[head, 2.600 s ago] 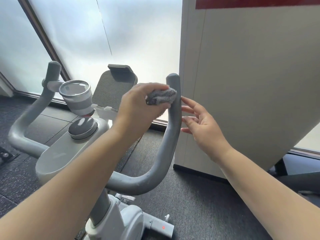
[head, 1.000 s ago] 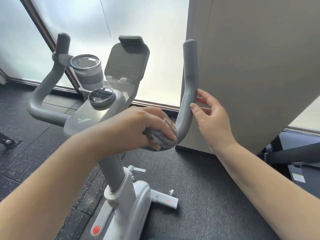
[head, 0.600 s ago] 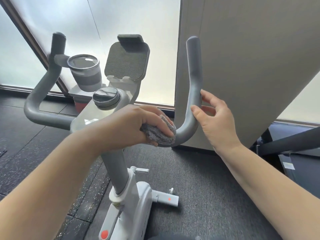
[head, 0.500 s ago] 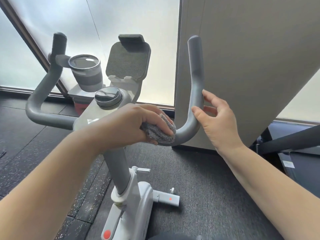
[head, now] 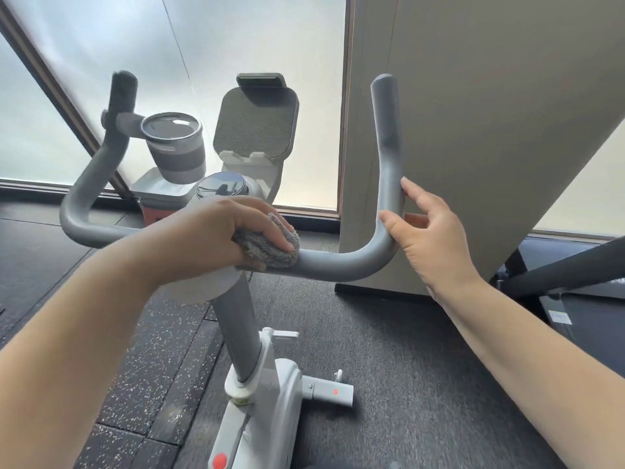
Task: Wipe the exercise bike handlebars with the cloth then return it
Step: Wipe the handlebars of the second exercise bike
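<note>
The exercise bike's grey handlebar (head: 345, 264) forms a wide U with two upright ends. My left hand (head: 216, 231) is shut on a bunched grey cloth (head: 270, 247), pressing it onto the horizontal part of the right bar, close to the centre post. My right hand (head: 429, 238) rests against the outer bend of the right bar, thumb and fingertips touching it, fingers loosely spread and not wrapped around. The left bar (head: 91, 184) is untouched.
A grey cup holder (head: 174, 147), a round display (head: 220, 186) and a tablet rest (head: 257, 123) sit between the bars. A beige partition (head: 473, 130) stands just behind the right bar. Frosted windows are beyond; other equipment (head: 568, 269) lies at right on dark rubber flooring.
My left hand has slid the cloth from the top of the right bar down around the bend and inward toward the centre post. My right hand has stayed at the bend.
</note>
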{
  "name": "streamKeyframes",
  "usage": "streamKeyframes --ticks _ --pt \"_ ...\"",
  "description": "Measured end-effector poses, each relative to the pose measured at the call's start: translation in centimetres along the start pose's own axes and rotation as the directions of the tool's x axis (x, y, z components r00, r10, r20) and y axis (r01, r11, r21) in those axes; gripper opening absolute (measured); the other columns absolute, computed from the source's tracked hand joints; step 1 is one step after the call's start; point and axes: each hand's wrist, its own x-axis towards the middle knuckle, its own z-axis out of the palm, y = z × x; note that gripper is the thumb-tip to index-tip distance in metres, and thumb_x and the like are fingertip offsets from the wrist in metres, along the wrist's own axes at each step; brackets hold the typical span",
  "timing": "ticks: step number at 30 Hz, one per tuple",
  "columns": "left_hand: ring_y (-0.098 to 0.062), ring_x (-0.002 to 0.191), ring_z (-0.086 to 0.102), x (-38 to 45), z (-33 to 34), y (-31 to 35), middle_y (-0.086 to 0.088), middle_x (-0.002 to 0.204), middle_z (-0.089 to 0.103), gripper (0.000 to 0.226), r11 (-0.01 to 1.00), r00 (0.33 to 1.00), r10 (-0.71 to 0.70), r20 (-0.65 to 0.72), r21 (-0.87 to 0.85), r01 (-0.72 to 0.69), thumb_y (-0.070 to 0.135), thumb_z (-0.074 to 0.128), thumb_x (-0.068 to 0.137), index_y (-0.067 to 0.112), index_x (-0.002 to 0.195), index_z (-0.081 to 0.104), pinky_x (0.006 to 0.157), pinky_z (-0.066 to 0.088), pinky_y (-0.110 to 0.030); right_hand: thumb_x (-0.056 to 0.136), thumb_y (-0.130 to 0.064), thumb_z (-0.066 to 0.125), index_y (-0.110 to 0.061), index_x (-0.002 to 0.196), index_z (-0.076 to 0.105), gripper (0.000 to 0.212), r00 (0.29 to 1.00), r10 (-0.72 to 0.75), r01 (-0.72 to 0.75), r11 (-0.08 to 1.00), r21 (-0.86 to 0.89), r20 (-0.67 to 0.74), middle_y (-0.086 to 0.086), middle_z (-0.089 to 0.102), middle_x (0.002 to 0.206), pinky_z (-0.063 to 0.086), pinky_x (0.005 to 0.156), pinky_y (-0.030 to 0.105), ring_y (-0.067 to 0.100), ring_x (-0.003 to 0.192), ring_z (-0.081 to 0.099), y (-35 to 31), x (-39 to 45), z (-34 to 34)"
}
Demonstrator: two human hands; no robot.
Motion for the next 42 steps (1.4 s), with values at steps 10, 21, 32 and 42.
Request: streamKeyframes --ticks 10,21,32,42 --pt "0.005 0.1 0.06 -0.9 -2.0 -0.8 0.031 0.106 0.064 0.05 0.995 0.997 -0.063 0.033 0.08 0.06 0.004 0.08 0.068 0.049 0.087 0.072 0.082 0.046 -0.013 0.083 -0.03 0.073 -0.033 0.137 0.051 0.058 1.0 0.005 -0.005 1.0 0.009 0.011 -0.015 0.051 0.135 0.046 0.096 0.021 0.009 0.11 0.059 -0.1 0.0 -0.2" --pt "0.003 0.101 0.06 0.9 1.5 2.2 0.025 0.107 0.064 0.049 0.999 1.0 -0.003 -0.029 -0.033 0.002 0.009 0.084 0.063 0.047 0.092 0.072 0.081 0.044 -0.009 0.082 -0.031 0.074 -0.031 0.137 0.051 0.059 0.999 -0.013 0.011 0.999 0.049 0.035 -0.013 0.05 0.133 0.047 0.095 0.021 0.007 0.109 0.061 0.3 0.2 -0.5" --pt "-0.005 0.09 0.068 5.6 5.0 4.0 0.01 0.098 0.073 0.043 0.892 0.99 -0.096 -0.099 -0.449 0.041 0.015 0.084 0.064 0.032 0.101 0.072 0.077 0.051 -0.015 0.082 -0.033 0.073 -0.033 0.122 0.061 0.042 0.996 -0.013 0.006 0.997 0.081 0.088 -0.011 0.059 0.126 0.046 0.084 0.014 0.004 0.104 0.062 0.5 1.6 -1.9" --pt "-0.024 0.087 0.07 14.3 3.7 2.6 -0.009 0.092 0.073 0.038 0.256 0.871 -0.434 -0.228 -0.959 -0.124 -0.003 0.067 0.073 0.005 0.111 0.063 0.072 0.059 -0.036 0.086 -0.027 0.069 -0.034 0.117 0.059 0.033 0.992 -0.063 0.049 0.991 0.125 0.112 -0.017 0.062 0.117 0.05 0.086 0.023 0.004 0.099 0.064 -0.8 7.0 -2.4"
